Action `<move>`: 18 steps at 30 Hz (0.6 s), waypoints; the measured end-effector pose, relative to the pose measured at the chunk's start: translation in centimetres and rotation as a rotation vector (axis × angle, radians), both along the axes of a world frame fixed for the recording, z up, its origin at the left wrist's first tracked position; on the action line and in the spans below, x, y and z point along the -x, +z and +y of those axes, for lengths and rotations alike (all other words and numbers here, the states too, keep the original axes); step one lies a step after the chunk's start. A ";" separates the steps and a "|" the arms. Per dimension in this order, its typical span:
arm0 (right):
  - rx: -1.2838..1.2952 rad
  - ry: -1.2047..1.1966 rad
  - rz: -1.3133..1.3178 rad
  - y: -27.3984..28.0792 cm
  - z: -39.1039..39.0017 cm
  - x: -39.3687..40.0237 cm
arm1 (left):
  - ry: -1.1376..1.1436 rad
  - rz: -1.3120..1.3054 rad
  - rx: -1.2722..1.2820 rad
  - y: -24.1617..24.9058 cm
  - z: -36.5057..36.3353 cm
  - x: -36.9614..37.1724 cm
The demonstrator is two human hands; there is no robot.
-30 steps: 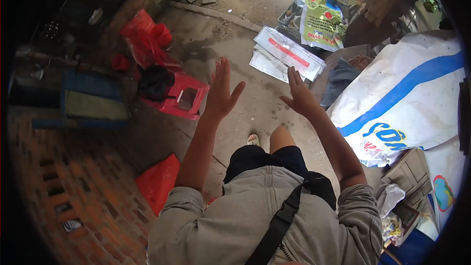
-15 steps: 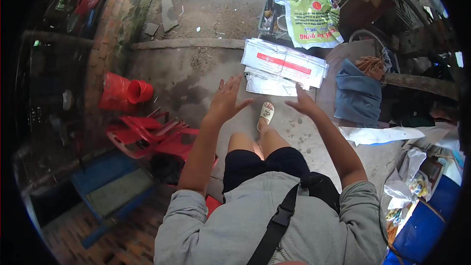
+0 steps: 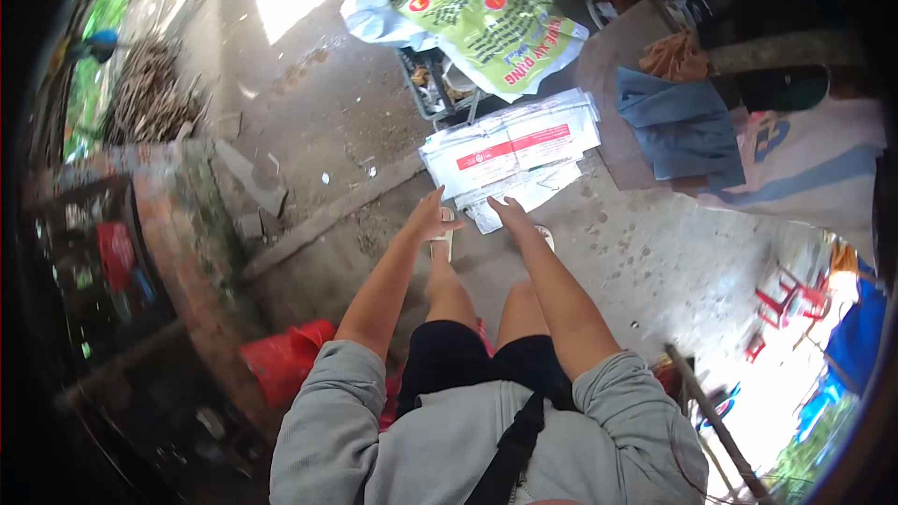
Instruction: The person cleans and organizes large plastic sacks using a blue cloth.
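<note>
Concrete floor [image 3: 645, 252]: bare and stained around the person, who stands on it in pale sandals.

Green printed sack [image 3: 486, 14]: lies at the top of the view, partly over a dark crate [image 3: 430, 84] of odds and ends. Untouched.

Blue cloth [image 3: 678, 126]: crumpled on the floor to the right of the work, well apart from both hands.

Stack of white printed sacks [image 3: 510, 150] (each with a red band): lies flat on the floor just ahead of the feet, its layers slightly fanned. Nothing in it appears lifted or separated, so I judge the handling of this stack not yet begun.

Left hand [image 3: 430, 217]: fingers spread, palm down, grip empty, hovering just short of the stack's near edge.

Right hand [image 3: 510, 213]: likewise unclenched and empty, over or at the near edge of the lowest sack; whether it touches cannot be told.

Everything remains to be done; only the reach is in place.
</note>
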State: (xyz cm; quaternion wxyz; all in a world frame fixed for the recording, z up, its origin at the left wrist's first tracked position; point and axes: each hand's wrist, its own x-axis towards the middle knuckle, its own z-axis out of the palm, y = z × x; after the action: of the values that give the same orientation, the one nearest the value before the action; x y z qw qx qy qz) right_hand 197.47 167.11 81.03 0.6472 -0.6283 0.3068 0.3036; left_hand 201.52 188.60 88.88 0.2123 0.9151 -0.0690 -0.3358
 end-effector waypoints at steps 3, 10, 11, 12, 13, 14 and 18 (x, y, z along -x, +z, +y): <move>-0.105 -0.434 0.147 -5.7 1.5 0.3 | -0.168 0.152 -0.028 -9.0 2.3 -3.1; -0.311 -0.902 0.361 -19.4 5.1 3.3 | -0.294 0.125 -0.192 -27.0 2.1 -12.0; -0.333 -0.946 0.370 -18.5 4.6 3.2 | -0.287 0.121 -0.199 -28.9 1.4 -13.8; -0.335 -0.962 0.390 -19.5 4.6 3.4 | -0.284 0.115 -0.211 -30.1 0.7 -15.7; -0.274 -1.035 0.409 -20.8 5.0 3.4 | -0.321 0.061 -0.205 -32.0 0.2 -17.5; -0.213 -1.105 0.426 -22.6 5.5 3.6 | -0.356 0.004 -0.197 -33.8 -0.3 -19.2; -0.213 -1.097 0.449 -28.6 7.1 4.7 | -0.403 -0.038 -0.201 -39.6 -2.6 -25.0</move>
State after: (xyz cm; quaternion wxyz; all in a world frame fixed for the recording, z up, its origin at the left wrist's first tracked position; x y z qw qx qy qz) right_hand 192.80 174.25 52.41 0.6882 -0.2305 0.6833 0.0797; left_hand 226.52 185.98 49.28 0.0473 0.9055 -0.2206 -0.3593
